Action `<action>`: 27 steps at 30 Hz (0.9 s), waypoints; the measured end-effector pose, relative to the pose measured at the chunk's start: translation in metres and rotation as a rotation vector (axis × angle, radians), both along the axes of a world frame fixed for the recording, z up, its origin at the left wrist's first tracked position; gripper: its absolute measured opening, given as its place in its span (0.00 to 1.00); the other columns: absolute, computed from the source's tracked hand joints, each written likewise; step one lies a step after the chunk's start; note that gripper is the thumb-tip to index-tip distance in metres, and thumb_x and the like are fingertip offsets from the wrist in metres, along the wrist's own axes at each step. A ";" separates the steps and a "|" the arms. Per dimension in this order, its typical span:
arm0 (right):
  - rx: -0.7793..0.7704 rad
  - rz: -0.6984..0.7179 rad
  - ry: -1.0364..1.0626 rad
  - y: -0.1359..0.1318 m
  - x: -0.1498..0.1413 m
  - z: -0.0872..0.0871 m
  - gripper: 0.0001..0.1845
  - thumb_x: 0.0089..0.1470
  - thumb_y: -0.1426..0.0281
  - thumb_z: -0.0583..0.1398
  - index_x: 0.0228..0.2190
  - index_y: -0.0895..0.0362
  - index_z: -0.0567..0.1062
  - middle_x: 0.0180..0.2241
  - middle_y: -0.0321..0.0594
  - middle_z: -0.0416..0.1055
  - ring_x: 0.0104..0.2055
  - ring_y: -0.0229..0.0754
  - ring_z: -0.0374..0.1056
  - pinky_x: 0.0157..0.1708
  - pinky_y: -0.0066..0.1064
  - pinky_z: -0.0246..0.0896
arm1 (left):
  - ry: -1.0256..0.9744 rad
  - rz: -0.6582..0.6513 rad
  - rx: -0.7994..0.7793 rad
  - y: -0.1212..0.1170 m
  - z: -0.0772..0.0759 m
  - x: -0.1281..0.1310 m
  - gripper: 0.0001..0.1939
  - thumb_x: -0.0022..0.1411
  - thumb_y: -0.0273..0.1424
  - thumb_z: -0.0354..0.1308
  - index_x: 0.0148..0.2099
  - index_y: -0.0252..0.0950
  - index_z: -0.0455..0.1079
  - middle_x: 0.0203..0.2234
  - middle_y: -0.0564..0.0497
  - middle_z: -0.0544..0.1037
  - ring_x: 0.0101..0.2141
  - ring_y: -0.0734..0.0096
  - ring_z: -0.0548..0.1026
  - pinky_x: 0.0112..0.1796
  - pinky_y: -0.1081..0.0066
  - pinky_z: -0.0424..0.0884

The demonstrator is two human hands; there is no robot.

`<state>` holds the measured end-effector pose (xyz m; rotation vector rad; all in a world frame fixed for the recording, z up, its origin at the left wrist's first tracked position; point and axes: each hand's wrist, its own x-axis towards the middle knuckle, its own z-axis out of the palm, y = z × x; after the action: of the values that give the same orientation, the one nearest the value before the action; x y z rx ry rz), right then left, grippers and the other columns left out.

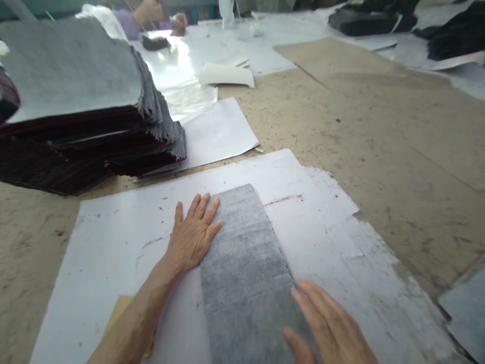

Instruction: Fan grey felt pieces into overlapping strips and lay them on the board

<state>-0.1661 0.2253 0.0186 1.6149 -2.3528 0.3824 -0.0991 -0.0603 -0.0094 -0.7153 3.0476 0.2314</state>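
Observation:
A long grey fabric-like panel (pixel 242 263) lies flat on a white paper sheet (pixel 125 242) in front of me. My left hand (pixel 193 235) rests flat along the panel's left edge near its far end, fingers spread. At the panel's right edge, closer to me, is my right hand (pixel 326 323), its fingers stretched out and the thumb apart, slightly blurred. Neither hand grips anything. A yellow piece (pixel 119 313) sits partly hidden beneath my left forearm.
A tall stack of grey-topped, dark panels (pixel 76 76) stands at the left. Loose white papers (pixel 223 131) lie behind the work sheet. Dark bundles (pixel 373 17) are at the back right. Another person's hands (pixel 149 12) show at the far left. Brown board (pixel 379 131) covers the table.

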 end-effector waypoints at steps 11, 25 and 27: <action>0.037 -0.456 -0.427 -0.070 -0.033 -0.006 0.18 0.43 0.66 0.59 0.38 0.58 0.69 0.32 0.46 0.73 0.35 0.48 0.71 0.27 0.36 0.67 | -0.150 0.207 0.192 -0.025 0.054 -0.049 0.33 0.37 0.38 0.65 0.48 0.36 0.63 0.42 0.42 0.74 0.42 0.52 0.71 0.41 0.55 0.66; 0.248 -0.637 -0.691 -0.083 -0.038 0.012 0.19 0.37 0.66 0.60 0.36 0.58 0.70 0.35 0.45 0.72 0.36 0.49 0.69 0.32 0.37 0.62 | -0.032 0.258 0.652 -0.043 0.042 -0.037 0.12 0.43 0.36 0.58 0.31 0.37 0.72 0.21 0.57 0.73 0.26 0.68 0.72 0.27 0.72 0.65; 0.284 -0.694 -0.805 -0.084 -0.038 0.014 0.24 0.37 0.65 0.60 0.40 0.58 0.69 0.36 0.44 0.72 0.35 0.48 0.69 0.34 0.38 0.62 | 0.003 0.259 0.722 -0.044 0.037 -0.034 0.12 0.43 0.36 0.58 0.32 0.36 0.72 0.20 0.57 0.73 0.25 0.69 0.72 0.26 0.72 0.66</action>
<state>-0.2045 0.1412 0.0321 0.6450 -3.4898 0.6391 -0.1336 -0.1041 0.0272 -1.0032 2.5432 1.2358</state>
